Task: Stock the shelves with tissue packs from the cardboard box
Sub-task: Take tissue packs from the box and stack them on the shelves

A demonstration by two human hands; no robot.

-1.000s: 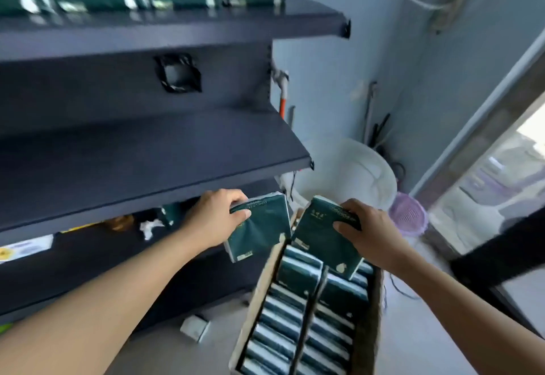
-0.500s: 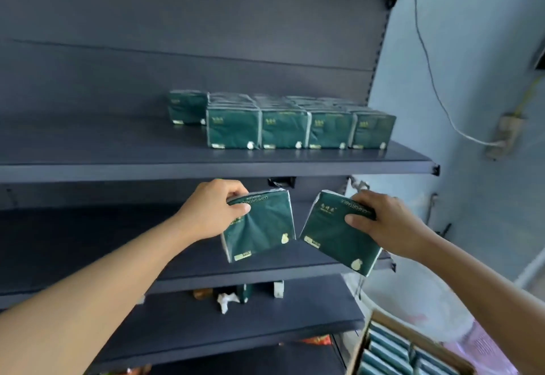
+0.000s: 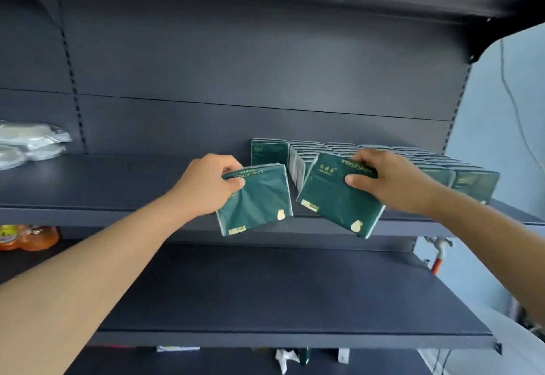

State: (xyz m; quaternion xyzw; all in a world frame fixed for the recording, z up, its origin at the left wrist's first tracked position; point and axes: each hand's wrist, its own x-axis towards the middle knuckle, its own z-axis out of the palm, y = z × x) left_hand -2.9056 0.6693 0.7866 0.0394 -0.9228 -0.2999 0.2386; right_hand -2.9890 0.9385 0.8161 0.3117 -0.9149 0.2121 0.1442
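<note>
My left hand (image 3: pixel 206 187) grips a dark green tissue pack (image 3: pixel 259 203) by its top edge, held just in front of the upper dark shelf (image 3: pixel 103 185). My right hand (image 3: pixel 392 179) grips a second green tissue pack (image 3: pixel 333 200) the same way, tilted, at the shelf's front edge. Behind them several rows of green tissue packs (image 3: pixel 427 165) stand on the right part of that shelf, with one more pack (image 3: pixel 268 151) upright at the back. The cardboard box is out of view.
Clear plastic bags (image 3: pixel 26 144) lie at the far left of the upper shelf. A bare dark shelf (image 3: pixel 280 301) runs below, with orange bottles (image 3: pixel 26 237) at its left. A blue wall with a cable (image 3: pixel 513 103) is on the right.
Both hands have lifted their packs from over the box up to the upper shelf's front edge. The view has tilted upward, and the box has dropped out of sight.
</note>
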